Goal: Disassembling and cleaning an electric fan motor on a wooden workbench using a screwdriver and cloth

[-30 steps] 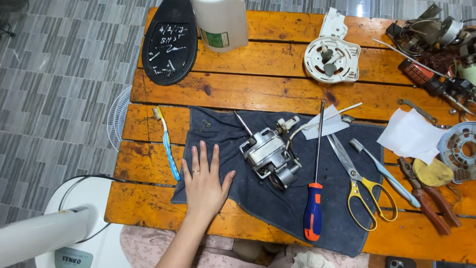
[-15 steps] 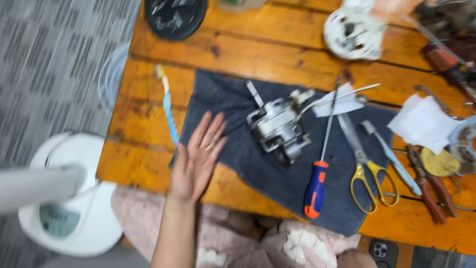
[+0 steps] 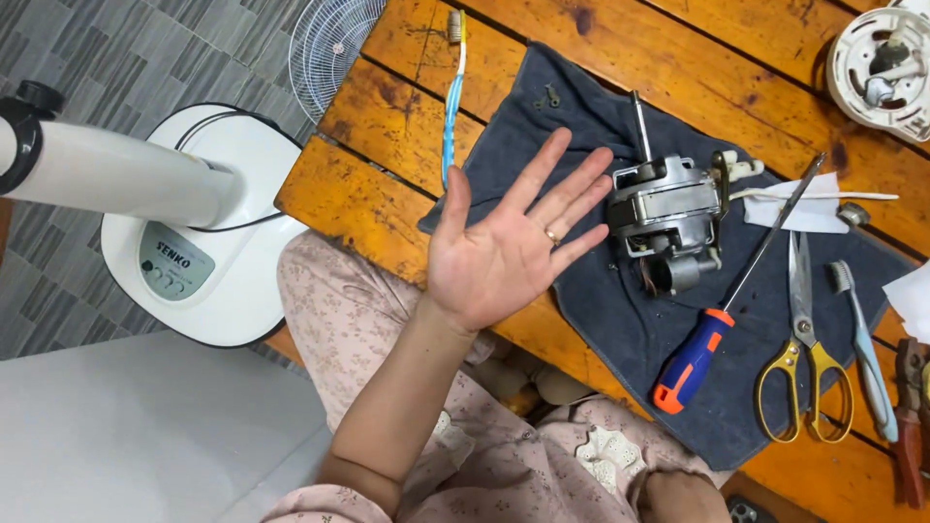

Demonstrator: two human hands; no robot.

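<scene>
With the left hand (image 3: 504, 247) lifted palm-up, fingers spread and holding nothing, beside the fan motor (image 3: 668, 218) on the dark cloth (image 3: 620, 329) near the tabletop's front edge, a careless sweep could knock the blue-handled screwdriver (image 3: 722, 310) off; the right hand is out of view.

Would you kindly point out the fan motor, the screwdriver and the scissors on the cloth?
fan motor (image 3: 666, 215), head view, on its metal housing.
screwdriver (image 3: 693, 358), head view, on its blue and orange handle.
scissors (image 3: 802, 383), head view, between its yellow handle loops, by the pivot.
</scene>
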